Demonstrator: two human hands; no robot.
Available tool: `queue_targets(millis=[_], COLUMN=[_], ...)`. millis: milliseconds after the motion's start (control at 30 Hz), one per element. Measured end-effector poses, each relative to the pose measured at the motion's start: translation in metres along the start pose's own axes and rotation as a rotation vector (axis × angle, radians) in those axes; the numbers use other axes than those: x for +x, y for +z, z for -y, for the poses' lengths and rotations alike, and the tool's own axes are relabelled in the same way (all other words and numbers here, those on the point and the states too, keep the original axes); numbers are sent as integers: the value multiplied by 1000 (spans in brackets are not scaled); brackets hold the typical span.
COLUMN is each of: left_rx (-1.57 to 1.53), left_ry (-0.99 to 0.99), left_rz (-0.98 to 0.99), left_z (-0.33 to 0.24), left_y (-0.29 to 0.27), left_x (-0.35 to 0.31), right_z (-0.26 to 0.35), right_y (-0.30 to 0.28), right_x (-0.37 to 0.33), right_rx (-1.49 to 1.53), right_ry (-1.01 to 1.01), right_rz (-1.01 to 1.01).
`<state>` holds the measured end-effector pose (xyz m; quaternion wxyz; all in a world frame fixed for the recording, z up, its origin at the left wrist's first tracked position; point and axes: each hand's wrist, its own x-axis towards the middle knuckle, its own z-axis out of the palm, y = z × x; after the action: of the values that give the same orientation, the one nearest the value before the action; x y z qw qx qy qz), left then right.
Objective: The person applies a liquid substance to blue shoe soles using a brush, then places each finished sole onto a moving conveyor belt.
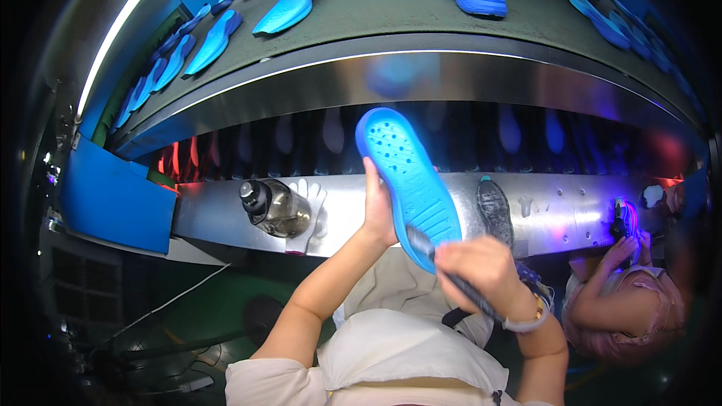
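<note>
A bright blue shoe sole (404, 162) is held up over the metal ledge, its dotted end at the top. My left hand (379, 207) grips its left edge with the thumb showing, while the other fingers are mostly hidden behind it. Closed around a dark brush (468, 291) is my right hand (481, 269), at the lower right of the sole. The brush's blurred head lies over the ridged lower end of the sole, and its handle sticks out below my fist.
Beyond the ledge (350, 203), a green conveyor belt (376, 7) carries several blue soles (292, 4). A dark bottle (277, 209) and white glove (314, 199) lie left. A dark sole (494, 207) rests right of centre. A co-worker (628, 293) sits at the far right.
</note>
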<state>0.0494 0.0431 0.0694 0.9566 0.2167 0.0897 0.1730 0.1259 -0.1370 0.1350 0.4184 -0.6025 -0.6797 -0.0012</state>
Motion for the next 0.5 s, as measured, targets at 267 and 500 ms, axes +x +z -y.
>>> queue_targets(millis=[267, 500], left_rx=[-192, -42], left_ry=[-13, 153], left_rz=[146, 38], left_z=[6, -23], left_y=[29, 43], left_x=[-7, -14], right_z=[-13, -10], right_y=[-17, -27], right_x=[25, -3], right_rx=[312, 421], right_ry=[197, 252], right_rz=[-114, -99])
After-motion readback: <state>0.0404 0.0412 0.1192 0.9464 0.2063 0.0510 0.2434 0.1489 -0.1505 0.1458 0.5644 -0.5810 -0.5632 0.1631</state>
